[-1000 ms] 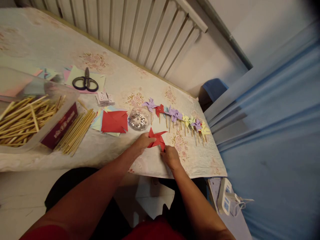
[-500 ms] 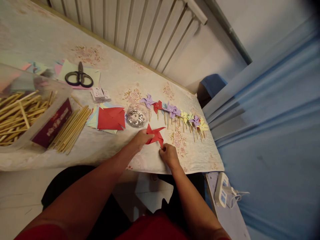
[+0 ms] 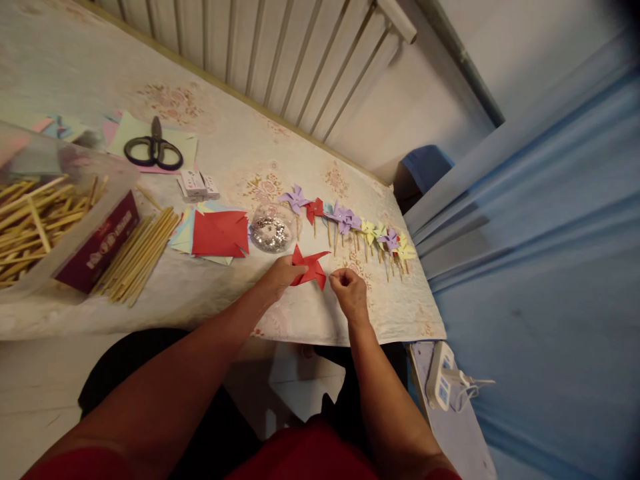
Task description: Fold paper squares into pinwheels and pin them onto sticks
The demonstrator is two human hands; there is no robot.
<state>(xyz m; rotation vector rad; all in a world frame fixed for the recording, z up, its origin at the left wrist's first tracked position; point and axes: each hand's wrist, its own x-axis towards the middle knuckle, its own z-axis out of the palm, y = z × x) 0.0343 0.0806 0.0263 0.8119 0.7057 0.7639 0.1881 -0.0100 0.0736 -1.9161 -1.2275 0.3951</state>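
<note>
Left hand (image 3: 283, 277) grips a red pinwheel (image 3: 312, 269), right hand (image 3: 351, 293) pinches closed, sticks (image 3: 143, 253) and unreadable maroon label (image 3: 99, 245) crowding the tabletop's (image 3: 200, 287) near edge!

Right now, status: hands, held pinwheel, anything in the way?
Left hand grips red pinwheel. Right hand pinched, apart from it; anything held too small to tell. Round container just beyond, not blocking.

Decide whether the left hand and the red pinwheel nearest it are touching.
Touching. The head view shows the left hand holding the red pinwheel by its left side, thumb laid over it.
</note>
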